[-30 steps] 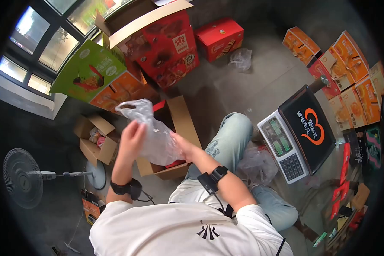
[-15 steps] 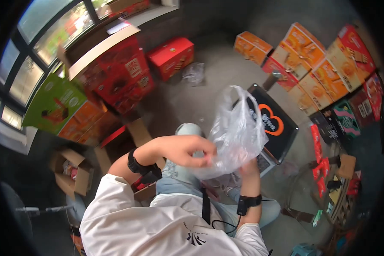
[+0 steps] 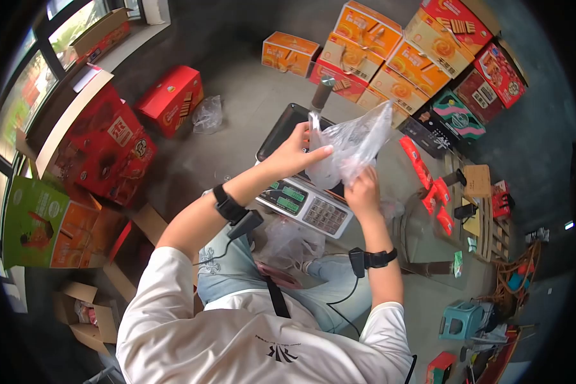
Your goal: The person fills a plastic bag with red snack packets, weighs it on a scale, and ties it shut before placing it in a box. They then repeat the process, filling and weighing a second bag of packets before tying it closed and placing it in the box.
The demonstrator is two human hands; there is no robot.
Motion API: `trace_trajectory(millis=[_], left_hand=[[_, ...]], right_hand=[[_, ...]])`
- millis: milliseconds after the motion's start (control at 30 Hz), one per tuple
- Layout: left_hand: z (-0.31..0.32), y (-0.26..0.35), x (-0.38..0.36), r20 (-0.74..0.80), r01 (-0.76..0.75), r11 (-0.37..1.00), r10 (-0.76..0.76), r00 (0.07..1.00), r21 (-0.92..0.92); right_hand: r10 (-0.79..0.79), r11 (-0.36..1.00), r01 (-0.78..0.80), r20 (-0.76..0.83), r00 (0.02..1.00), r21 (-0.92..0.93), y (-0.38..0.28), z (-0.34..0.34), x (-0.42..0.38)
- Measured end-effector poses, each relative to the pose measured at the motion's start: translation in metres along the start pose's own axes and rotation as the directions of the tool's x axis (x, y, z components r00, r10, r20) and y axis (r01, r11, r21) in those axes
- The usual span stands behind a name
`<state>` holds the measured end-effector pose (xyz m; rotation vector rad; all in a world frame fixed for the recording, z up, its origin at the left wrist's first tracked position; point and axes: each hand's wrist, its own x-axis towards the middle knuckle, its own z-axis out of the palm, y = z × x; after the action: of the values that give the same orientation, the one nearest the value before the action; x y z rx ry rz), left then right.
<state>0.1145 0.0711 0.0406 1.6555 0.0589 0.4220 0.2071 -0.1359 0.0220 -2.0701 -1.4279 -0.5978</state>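
Note:
A clear plastic carrier bag [image 3: 360, 139] is held up in front of me, over the black pan of a digital weighing scale [image 3: 289, 121]. My left hand [image 3: 296, 153] grips the bag's left side, thumb stretched along it, fingers partly hidden behind the film. Lower down on the right, my right hand [image 3: 363, 191] is closed on the bag's bottom edge. Beneath my hands is the scale's panel with green displays and a keypad [image 3: 326, 215]. The bag is see-through, and I cannot make out any contents.
Orange and red snack cartons [image 3: 368, 32] are stacked beyond the scale. Large red boxes [image 3: 96, 141] and an open brown carton [image 3: 89, 315] stand left. More plastic bags [image 3: 288, 240] lie under the scale. Red packets [image 3: 422, 173] rest on a glass table, right; a blue stool [image 3: 461, 320] is lower.
My view has swung right, exposing the scale's panel. My left hand has moved from low in front of the bag up to its left side. The bag is stretched into a point at upper right.

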Motion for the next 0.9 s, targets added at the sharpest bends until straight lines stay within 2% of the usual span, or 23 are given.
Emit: trace_trajectory(millis=[33,67,133,167,233,300,367,433,500,567,633,700,767,833,867,900], left_hand=[[0.011,0.000,0.002,-0.019,0.024,1.000,-0.023,1.000,0.004],[0.016,-0.002,0.003,-0.001,0.025,1.000,-0.025,1.000,0.003],[0.029,-0.007,0.007,0.002,0.197,0.946,-0.204,0.979,0.256],[0.036,-0.012,0.005,0.036,0.192,0.946,-0.208,0.977,0.259],[0.049,-0.023,-0.002,-0.135,0.008,1.000,-0.006,0.991,0.017],[0.051,-0.029,-0.008,-0.108,-0.088,0.989,0.101,0.989,0.117],[0.053,-0.019,-0.018,-0.078,-0.002,0.990,0.013,0.997,0.143],[0.047,-0.016,-0.024,-0.039,-0.155,0.904,0.186,0.982,0.399],[0.046,-0.021,-0.032,-0.070,-0.190,0.821,0.269,0.961,0.539],[0.043,-0.024,-0.043,-0.131,-0.042,0.752,0.169,0.977,0.657],[0.047,-0.016,-0.052,-0.167,-0.006,0.779,0.141,0.976,0.627],[0.045,-0.032,-0.064,-0.250,0.068,0.832,0.087,0.964,0.550],[0.048,-0.022,-0.069,-0.325,0.223,0.845,-0.063,0.944,0.486],[0.051,-0.024,-0.070,-0.367,0.231,0.834,-0.036,0.929,0.502],[0.051,-0.024,-0.070,-0.390,0.261,0.840,-0.064,0.919,0.477],[0.050,-0.023,-0.067,-0.414,0.286,0.845,-0.085,0.906,0.452]], right_hand=[[-0.070,0.988,0.075,0.042,0.997,-0.132,-0.001,0.002,-0.008],[-0.035,0.985,0.056,0.124,0.992,-0.164,-0.003,0.004,-0.017],[0.026,0.986,-0.005,0.122,0.992,-0.166,-0.014,0.003,-0.036],[0.074,0.986,-0.054,0.124,0.989,-0.160,-0.016,0.000,-0.046],[0.121,0.980,-0.107,0.071,0.990,-0.170,-0.004,-0.009,-0.073],[0.213,0.966,-0.213,-0.020,0.977,-0.143,0.017,-0.020,-0.106],[0.299,0.940,-0.305,-0.064,0.952,-0.152,0.054,-0.029,-0.144],[0.455,0.869,-0.452,-0.031,0.890,-0.200,0.101,-0.041,-0.181],[0.664,0.741,-0.654,0.019,0.748,-0.153,0.153,-0.056,-0.216],[0.829,0.539,-0.742,0.093,0.552,-0.399,0.207,-0.076,-0.254],[0.930,0.350,-0.713,0.132,0.344,-0.607,0.233,-0.119,-0.246],[0.961,0.222,-0.745,0.011,0.277,-0.630,0.288,-0.139,-0.257],[0.983,0.091,-0.729,-0.055,0.173,-0.678,0.343,-0.161,-0.254],[0.990,-0.041,-0.835,-0.137,0.042,-0.549,0.374,-0.176,-0.233],[0.992,-0.031,-0.839,-0.122,0.043,-0.544,0.382,-0.180,-0.229],[0.992,-0.067,-0.860,-0.124,-0.004,-0.505,0.392,-0.181,-0.222]])
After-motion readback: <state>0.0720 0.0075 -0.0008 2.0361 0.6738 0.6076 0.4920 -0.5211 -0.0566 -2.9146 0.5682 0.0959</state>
